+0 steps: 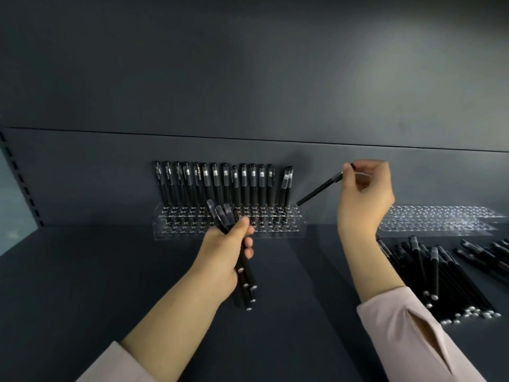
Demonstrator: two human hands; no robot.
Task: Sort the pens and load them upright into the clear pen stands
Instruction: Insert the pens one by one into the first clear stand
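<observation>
1 clear pen stand (pixel 179 224) sits on the dark shelf (pixel 110 271), against the back panel (pixel 248 78). Its rear row carries a line of upright black pens (pixel 214 186): 13 evenly spaced units can be counted from the left end, followed by what appears to be 2 more standing close together near the right end. The front rows of holes show through the clear walls. The right hand (pixel 366 194) is raised beside the right end of the stand. Its grip is narrow, with the fingertips pinching the cap end of 1 black pen (pixel 319 188). This pen is tilted, cap up and to the right, with its lower end at the top plate of the stand, just right of the last upright pen. Whether the lower end is already in a hole cannot be determined. The left hand (pixel 223 252) is in front of the middle of the stand. Its grip is wrapped around a bundle of pens (pixel 245 271), caps up. At least 4 pens are visible in it, but the exact count cannot be determined. A second clear stand (pixel 440 219) sits further right on the shelf. In front of it lies 1 loose pile of black pens (pixel 446 277), and a smaller group (pixel 487 255) lies at the right edge, both too dense to count.
</observation>
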